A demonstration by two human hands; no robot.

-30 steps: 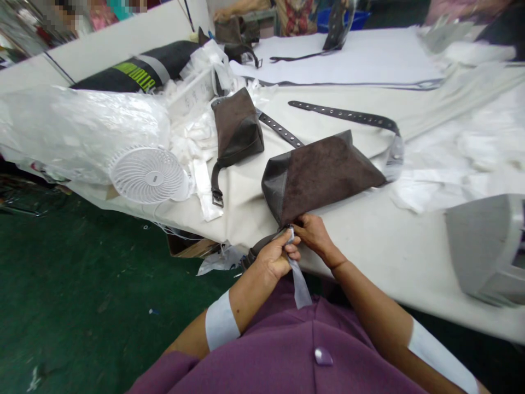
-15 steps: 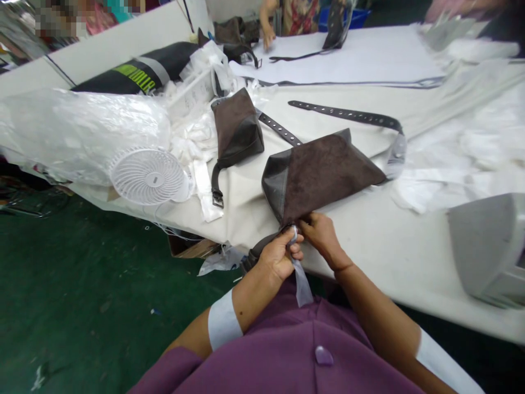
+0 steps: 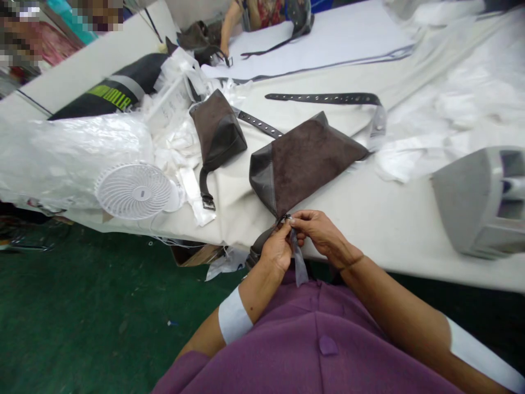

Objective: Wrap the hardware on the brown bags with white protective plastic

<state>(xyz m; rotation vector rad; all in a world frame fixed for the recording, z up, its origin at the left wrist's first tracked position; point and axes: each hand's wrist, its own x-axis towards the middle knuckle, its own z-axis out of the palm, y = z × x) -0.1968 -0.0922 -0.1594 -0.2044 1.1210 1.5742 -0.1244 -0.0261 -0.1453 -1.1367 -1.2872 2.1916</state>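
left hand (image 3: 276, 249) closed in a tight pinch on the lower corner of a brown suede belt bag (image 3: 301, 158), at the top of a narrow translucent grey strip (image 3: 299, 266) hanging toward a purple sleeve (image 3: 324, 350). right hand (image 3: 320, 232) closed too, its fingertips (image 3: 293, 220) pinching at the same spot from 3 o'clock, right beside the left hand. exactly what the fingers hold inside the pinch: too small to tell.

bag flat on a white-covered table (image 3: 361, 235), its corner at the table edge, a dark leather panel at its 9 o'clock end. dark strap (image 3: 258, 251) leaving the corner at 8 o'clock, under the left hand. at 11 o'clock, a second brown belt bag (image 3: 217, 128), its strap ending in a metal buckle (image 3: 208, 203). at 12 o'clock, a punched black belt strap (image 3: 324, 98). at 9 o'clock, a white desk fan (image 3: 133, 191) against clear plastic sheeting (image 3: 69, 158). at 3 o'clock, a grey moulded form (image 3: 471, 202). far off at 12 o'clock, a co-worker's arm (image 3: 229, 33) at another table.
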